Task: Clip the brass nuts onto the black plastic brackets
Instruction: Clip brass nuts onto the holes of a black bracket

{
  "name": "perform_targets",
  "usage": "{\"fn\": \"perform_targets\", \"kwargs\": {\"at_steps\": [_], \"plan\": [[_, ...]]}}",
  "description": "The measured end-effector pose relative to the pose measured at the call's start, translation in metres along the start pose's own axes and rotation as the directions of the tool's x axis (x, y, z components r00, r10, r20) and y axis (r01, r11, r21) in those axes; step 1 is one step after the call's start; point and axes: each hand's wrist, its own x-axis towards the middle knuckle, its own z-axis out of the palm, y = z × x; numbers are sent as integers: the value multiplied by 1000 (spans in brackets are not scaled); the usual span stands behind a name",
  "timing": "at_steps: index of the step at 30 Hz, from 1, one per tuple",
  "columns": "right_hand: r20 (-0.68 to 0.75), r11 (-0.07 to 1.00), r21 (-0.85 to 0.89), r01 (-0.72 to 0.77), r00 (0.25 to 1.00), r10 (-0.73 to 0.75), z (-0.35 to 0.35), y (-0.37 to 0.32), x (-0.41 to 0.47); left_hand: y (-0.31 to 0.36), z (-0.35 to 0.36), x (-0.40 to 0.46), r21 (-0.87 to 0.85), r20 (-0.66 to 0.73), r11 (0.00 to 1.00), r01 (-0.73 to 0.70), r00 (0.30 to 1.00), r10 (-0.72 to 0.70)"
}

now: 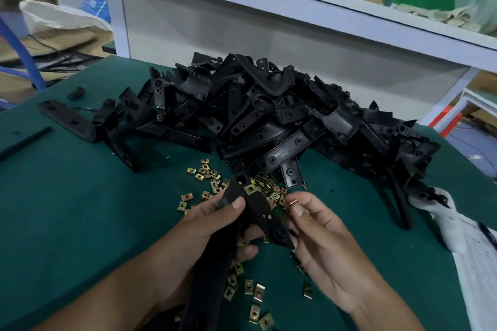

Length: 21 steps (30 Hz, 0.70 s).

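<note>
1. Left hand [215,223]: you are wrapping your grip around a long black bracket [250,207], thumb lying across its upper face, fingers curling underneath.
2. Held bracket: it is running from the bottom edge of the view up between your hands, its far end pointing toward the heap; one brass nut [250,189] is sitting clipped on that far end, just beyond your left thumb.
3. Right hand [322,239]: you are pinching a single loose nut [291,203] between thumb and forefinger, just right of the held bracket and not touching it.
4. Loose brass nuts [207,172]: they are lying scattered on the green desk [80,209], beyond, beneath and on your near side of both hands.
5. Bracket heap [282,121]: a large pile of black plastic brackets is sitting on the desk beyond your hands.
</note>
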Motion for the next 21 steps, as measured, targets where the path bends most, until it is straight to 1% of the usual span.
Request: {"fn": "perform_targets", "kwargs": {"at_steps": [2, 6, 10, 13, 21], "plan": [[8, 1000, -6, 7, 1000, -7, -1, -1, 0, -1, -2, -1, 3, 7, 1000, 9, 1000, -9], [35, 1000, 11, 13, 999, -13, -2, -1, 0, -3, -4, -1, 129, -2, 992, -12, 1000, 13], [49, 1000, -5, 10, 999, -10, -2, 0, -1, -4, -7, 4, 243, -28, 968, -68, 997, 77], [58, 1000, -18, 19, 998, -18, 0, 1, -1, -5, -8, 7, 263, -33, 961, -79, 995, 90], [61, 1000, -2, 14, 998, -14, -1, 2, -1, -6, -1, 5, 284, 35, 956, -80, 997, 73]]}}
